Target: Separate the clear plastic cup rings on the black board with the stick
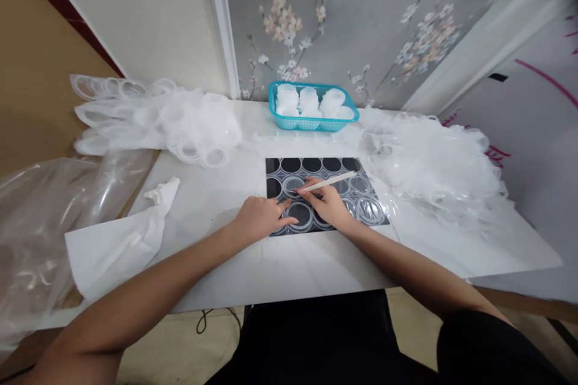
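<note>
A dark sheet [273, 187] printed with rows of circles lies flat on the white table, with clear round rings or film over some of the circles. My right hand [326, 201] rests on the middle of it, closed around a slim white pen-shaped tool [336, 178]. The tool's thin tip points left, near one of the circles; its exact kind is too small to tell. At the sheet's left side, my left hand [262, 216] lies with thumb and forefinger apart, its fingertips touching the sheet beside a circle. It holds nothing.
Behind the sheet, a blue plastic basket [276, 120] holds stacks of white translucent discs. Heaps of clear ring-shaped plastic pieces [198, 123] spread to the left, with another translucent heap [442, 162] right. Crumpled white paper [121, 240] and plastic film [36, 234] lie at left. A floral wall panel [361, 18] rises behind.
</note>
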`<action>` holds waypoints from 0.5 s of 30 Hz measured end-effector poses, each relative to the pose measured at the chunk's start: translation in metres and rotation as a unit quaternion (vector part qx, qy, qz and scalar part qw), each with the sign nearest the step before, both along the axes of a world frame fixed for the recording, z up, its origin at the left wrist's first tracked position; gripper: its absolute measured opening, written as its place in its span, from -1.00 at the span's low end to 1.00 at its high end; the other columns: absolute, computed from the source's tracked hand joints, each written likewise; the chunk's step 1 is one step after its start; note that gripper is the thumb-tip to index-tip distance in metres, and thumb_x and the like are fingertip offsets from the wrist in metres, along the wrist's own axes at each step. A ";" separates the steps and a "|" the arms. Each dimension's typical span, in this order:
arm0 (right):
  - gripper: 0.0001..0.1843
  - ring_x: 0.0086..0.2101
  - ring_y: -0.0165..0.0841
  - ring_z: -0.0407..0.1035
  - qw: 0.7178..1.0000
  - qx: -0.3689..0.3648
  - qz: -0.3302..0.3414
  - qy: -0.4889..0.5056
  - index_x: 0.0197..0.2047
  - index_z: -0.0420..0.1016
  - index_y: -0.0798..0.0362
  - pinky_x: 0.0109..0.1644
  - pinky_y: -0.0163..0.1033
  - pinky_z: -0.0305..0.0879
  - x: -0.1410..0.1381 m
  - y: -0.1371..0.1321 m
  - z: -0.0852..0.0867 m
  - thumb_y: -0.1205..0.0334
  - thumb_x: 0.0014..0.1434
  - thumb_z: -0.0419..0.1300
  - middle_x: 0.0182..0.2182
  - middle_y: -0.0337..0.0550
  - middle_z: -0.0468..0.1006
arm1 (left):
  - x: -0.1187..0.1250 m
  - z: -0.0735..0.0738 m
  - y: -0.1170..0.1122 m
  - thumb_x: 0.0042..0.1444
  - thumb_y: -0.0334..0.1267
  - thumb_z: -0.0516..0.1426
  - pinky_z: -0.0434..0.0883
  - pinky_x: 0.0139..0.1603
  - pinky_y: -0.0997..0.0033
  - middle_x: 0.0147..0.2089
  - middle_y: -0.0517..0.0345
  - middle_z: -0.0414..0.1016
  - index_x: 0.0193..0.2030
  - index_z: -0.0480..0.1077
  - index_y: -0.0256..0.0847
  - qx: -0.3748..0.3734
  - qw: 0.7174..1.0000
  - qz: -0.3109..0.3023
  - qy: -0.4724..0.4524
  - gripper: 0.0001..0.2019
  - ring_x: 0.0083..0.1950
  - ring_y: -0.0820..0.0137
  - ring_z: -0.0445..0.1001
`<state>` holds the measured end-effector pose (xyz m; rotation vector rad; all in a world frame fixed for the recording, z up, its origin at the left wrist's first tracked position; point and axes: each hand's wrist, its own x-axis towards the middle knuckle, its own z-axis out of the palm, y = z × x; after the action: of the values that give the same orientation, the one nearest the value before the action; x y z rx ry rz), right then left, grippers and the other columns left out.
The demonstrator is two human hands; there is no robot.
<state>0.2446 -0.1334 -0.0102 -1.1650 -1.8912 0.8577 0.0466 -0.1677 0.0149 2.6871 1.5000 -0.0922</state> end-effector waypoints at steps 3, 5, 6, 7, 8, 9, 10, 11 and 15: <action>-0.74 0.00 -0.17 0.36 1.000 -0.003 -0.002 -0.004 -0.31 0.58 -0.02 0.18 -0.04 0.20 0.001 0.001 0.000 0.03 0.20 0.15 -0.29 -0.12 0.57 | 0.000 0.002 0.000 0.18 0.22 -0.06 0.22 -0.43 0.38 -0.27 0.03 0.57 0.21 0.31 -0.10 -0.017 1.000 0.000 0.006 -0.40 -0.28 0.16 0.53; -0.74 -0.01 -0.18 0.37 1.000 0.000 0.003 -0.007 -0.30 0.58 -0.02 0.19 -0.04 0.19 0.002 -0.001 -0.001 0.03 0.21 0.14 -0.28 -0.13 0.57 | 0.000 0.003 0.001 0.17 0.22 -0.05 0.23 -0.42 0.38 -0.27 0.03 0.58 0.20 0.32 -0.10 -0.023 1.000 0.002 0.005 -0.40 -0.26 0.14 0.54; -0.74 -0.01 -0.18 0.37 1.000 0.005 0.006 -0.013 -0.29 0.58 -0.02 0.19 -0.04 0.20 0.002 -0.003 -0.002 0.04 0.21 0.13 -0.27 -0.13 0.58 | 0.001 0.003 0.001 0.17 0.23 -0.06 0.23 -0.42 0.38 -0.27 0.02 0.58 0.20 0.32 -0.10 -0.023 1.000 0.003 0.003 -0.39 -0.25 0.14 0.54; -0.75 0.01 -0.18 0.36 1.000 0.015 0.007 -0.025 -0.28 0.57 -0.02 0.19 -0.04 0.20 0.002 -0.005 -0.003 0.06 0.23 0.12 -0.26 -0.13 0.59 | 0.001 0.004 0.002 0.17 0.24 -0.07 0.23 -0.42 0.37 -0.27 0.02 0.58 0.20 0.32 -0.10 -0.023 1.000 0.003 0.002 -0.38 -0.25 0.13 0.54; -0.76 0.05 -0.17 0.33 0.998 0.032 0.008 -0.046 -0.26 0.57 -0.03 0.19 -0.03 0.18 0.001 -0.008 -0.003 0.09 0.24 0.10 -0.24 -0.14 0.60 | 0.001 0.004 0.003 0.17 0.25 -0.08 0.24 -0.42 0.37 -0.27 0.01 0.58 0.20 0.32 -0.10 -0.022 1.000 0.001 0.000 -0.38 -0.26 0.13 0.54; -0.77 0.10 -0.16 0.28 0.995 0.059 0.012 -0.078 -0.25 0.56 -0.04 0.21 0.00 0.14 0.000 -0.010 -0.003 0.13 0.26 0.08 -0.22 -0.14 0.61 | 0.001 0.004 0.003 0.16 0.26 -0.08 0.23 -0.42 0.37 -0.28 0.00 0.58 0.19 0.33 -0.09 -0.024 1.000 -0.002 0.001 -0.38 -0.27 0.13 0.54; -0.79 0.15 -0.14 0.22 0.989 0.092 0.022 -0.117 -0.23 0.55 -0.05 0.25 0.03 0.07 -0.001 -0.010 -0.001 0.18 0.26 0.07 -0.21 -0.15 0.61 | 0.001 0.004 0.004 0.16 0.26 -0.08 0.23 -0.42 0.38 -0.30 -0.01 0.58 0.19 0.34 -0.07 -0.027 1.000 -0.006 0.003 -0.38 -0.27 0.13 0.54; -0.80 0.18 -0.13 0.16 0.978 0.127 0.036 -0.160 -0.22 0.54 -0.07 0.28 0.06 -0.02 -0.002 -0.007 0.001 0.23 0.25 0.07 -0.20 -0.16 0.62 | 0.002 0.004 0.006 0.15 0.26 -0.07 0.23 -0.42 0.38 -0.32 -0.01 0.58 0.18 0.34 -0.06 -0.031 0.999 -0.012 0.007 -0.38 -0.28 0.13 0.54; -0.81 0.09 -0.08 0.26 0.945 0.216 -0.057 -0.239 -0.27 0.52 -0.03 0.26 0.14 -0.08 0.009 0.028 0.023 0.34 0.18 0.08 -0.23 -0.09 0.60 | 0.001 0.007 0.009 0.11 0.27 -0.02 0.20 -0.44 0.40 -0.35 -0.05 0.57 0.19 0.34 -0.08 -0.045 0.999 -0.015 0.028 -0.36 -0.29 0.14 0.53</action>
<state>0.2539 -0.1055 0.0131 -1.2550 -2.2190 0.0708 0.0472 -0.1583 0.0214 2.6568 1.4351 -0.2316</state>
